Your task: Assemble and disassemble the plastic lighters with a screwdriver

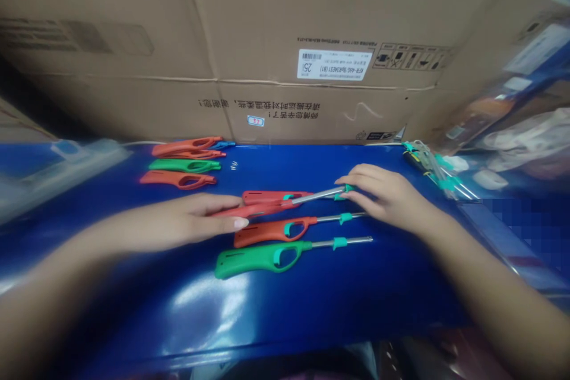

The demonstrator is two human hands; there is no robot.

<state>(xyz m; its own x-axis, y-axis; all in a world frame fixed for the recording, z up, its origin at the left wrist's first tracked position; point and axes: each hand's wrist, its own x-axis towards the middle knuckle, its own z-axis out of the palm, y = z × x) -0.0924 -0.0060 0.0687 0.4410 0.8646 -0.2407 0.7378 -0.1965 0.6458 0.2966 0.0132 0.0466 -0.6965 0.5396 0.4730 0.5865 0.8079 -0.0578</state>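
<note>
My left hand (196,221) grips the handle of a red long-necked lighter (267,208), raised a little above the blue table. At its other end the thumb and fingers of my right hand (374,190) pinch the teal piece (350,189) on the metal tube. Behind it lies another red lighter (258,196), partly covered. In front rest an orange lighter (258,233) and a green lighter (249,261), each with a teal trigger and a teal piece on its tube.
Several orange and green lighter bodies (178,178) lie at the back left, beside small springs (234,165). A large cardboard box (178,89) stands along the table's back edge. Metal tubes with teal pieces (439,169) are bundled at the right. The blue table (285,314) is shiny.
</note>
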